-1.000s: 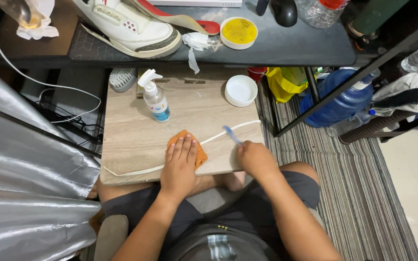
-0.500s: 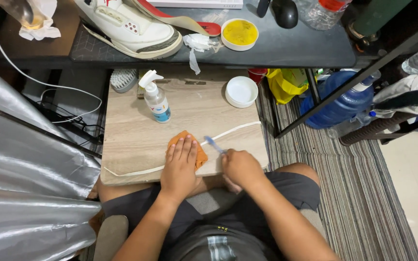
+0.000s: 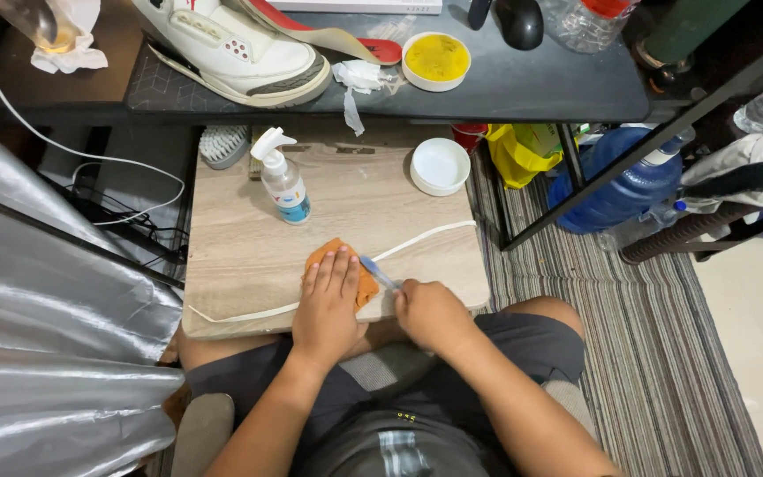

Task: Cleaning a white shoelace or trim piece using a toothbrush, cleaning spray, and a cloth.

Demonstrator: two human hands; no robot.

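My left hand (image 3: 327,305) lies flat, fingers apart, on an orange cloth (image 3: 366,284) that rests on a light wooden board (image 3: 249,256) over my lap. My right hand (image 3: 430,314) is closed around a small blue-handled brush (image 3: 376,271), whose head touches the right edge of the cloth. A long white shoelace (image 3: 417,238) runs across the board from the left edge, under the cloth, to the right edge.
A spray bottle (image 3: 282,179), a white lid (image 3: 440,165) and a scrub brush (image 3: 223,145) stand at the board's far side. On the dark desk above lie a white sneaker (image 3: 240,55) and a tub of yellow paste (image 3: 435,60). A blue water jug (image 3: 629,185) stands right.
My right hand has slid left along the board with the brush, from the shoelace's right part up to the edge of the orange cloth. My left hand stays on the cloth.
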